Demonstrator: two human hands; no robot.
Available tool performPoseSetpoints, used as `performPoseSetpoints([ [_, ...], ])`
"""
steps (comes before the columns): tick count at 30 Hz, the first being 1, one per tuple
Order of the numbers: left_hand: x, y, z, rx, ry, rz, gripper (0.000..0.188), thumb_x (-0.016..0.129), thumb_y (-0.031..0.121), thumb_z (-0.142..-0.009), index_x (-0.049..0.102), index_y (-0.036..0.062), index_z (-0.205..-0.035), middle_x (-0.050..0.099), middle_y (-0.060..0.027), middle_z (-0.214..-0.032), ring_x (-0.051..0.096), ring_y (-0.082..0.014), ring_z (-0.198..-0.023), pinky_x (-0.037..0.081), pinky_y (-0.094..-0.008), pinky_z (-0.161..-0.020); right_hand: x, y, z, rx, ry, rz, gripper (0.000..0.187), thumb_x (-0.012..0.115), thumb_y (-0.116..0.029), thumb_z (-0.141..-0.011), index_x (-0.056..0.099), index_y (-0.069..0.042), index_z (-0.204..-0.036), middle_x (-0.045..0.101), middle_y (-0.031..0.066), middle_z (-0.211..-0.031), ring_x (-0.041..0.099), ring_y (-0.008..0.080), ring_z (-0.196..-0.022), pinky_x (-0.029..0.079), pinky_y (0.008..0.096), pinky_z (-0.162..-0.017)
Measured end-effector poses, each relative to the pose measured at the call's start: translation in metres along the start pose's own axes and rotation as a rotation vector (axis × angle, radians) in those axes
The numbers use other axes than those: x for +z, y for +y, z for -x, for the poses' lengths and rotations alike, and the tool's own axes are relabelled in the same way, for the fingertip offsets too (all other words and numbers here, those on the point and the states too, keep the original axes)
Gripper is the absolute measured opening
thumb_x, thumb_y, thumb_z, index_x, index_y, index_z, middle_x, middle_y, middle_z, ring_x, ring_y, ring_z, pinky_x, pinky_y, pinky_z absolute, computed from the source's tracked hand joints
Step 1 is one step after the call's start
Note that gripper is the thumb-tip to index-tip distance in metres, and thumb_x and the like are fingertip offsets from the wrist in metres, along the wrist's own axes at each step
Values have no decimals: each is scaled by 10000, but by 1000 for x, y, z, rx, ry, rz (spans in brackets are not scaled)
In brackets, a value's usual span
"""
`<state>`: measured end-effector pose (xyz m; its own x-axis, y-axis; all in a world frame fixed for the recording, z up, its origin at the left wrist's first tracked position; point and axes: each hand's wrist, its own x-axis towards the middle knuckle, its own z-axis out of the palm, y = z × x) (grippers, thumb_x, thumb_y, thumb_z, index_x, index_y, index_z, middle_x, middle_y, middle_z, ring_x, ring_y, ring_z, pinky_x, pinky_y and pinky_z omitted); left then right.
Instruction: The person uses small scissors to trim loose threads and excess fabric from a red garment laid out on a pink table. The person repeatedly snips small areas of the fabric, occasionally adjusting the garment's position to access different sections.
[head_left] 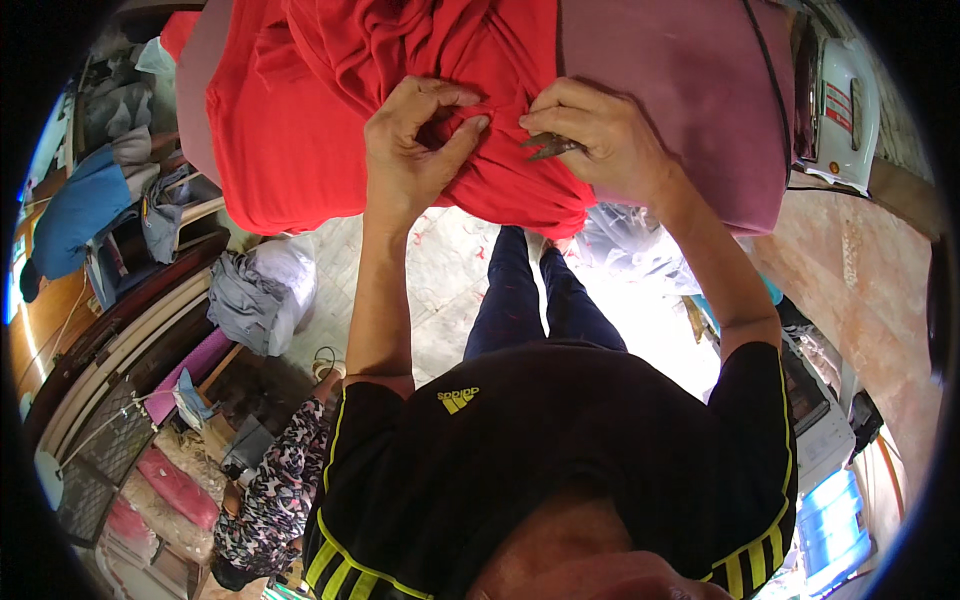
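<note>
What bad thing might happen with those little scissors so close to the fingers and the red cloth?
The small metal snips in the right hand point toward the left hand's pinching fingers, so a slip might nick them. The red cloth is bunched in folds there, so the blades might cut an extra layer. Part of the cloth hangs over the padded board's edge and might slide down.

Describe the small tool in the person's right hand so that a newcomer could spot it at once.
Find the red cloth garment spread over the padded mauve board. At its lower edge the right hand presses the cloth. Poking leftward from that hand's fingers are small dark metal snips, the only metal item among all the fabric.
</note>
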<state>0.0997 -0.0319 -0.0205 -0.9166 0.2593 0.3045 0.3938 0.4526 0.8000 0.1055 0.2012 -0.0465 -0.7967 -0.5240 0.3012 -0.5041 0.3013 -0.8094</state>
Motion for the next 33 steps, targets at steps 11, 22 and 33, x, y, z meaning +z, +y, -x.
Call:
performPoseSetpoints([
  [11,10,3,-6,76,-19,-258,131,650,-43,-829,599,22,-932,588,-128,-867,610,-328,-785,495,-392,-685,-4,-24,-3,179,104,-28,295,681,-117,-881,604,-80,-1164,679,124,-1037,681,327,-936,547,427,-796],
  [22,-3,-2,-3,41,-66,-4,193,728,4,-813,663,11,-995,617,-119,-932,623,-250,-841,505,-322,-737,-1,-16,-18,310,73,-25,232,652,-161,-942,599,-42,-1134,690,138,-1040,681,307,-995,537,416,-841],
  [33,-5,-3,-19,-3,-249,56,187,704,4,-843,665,-19,-1025,616,-81,-983,610,-224,-901,475,-312,-811,-8,-26,-41,98,51,170,247,731,-228,-894,642,-60,-1051,692,76,-898,668,234,-768,530,328,-718],
])
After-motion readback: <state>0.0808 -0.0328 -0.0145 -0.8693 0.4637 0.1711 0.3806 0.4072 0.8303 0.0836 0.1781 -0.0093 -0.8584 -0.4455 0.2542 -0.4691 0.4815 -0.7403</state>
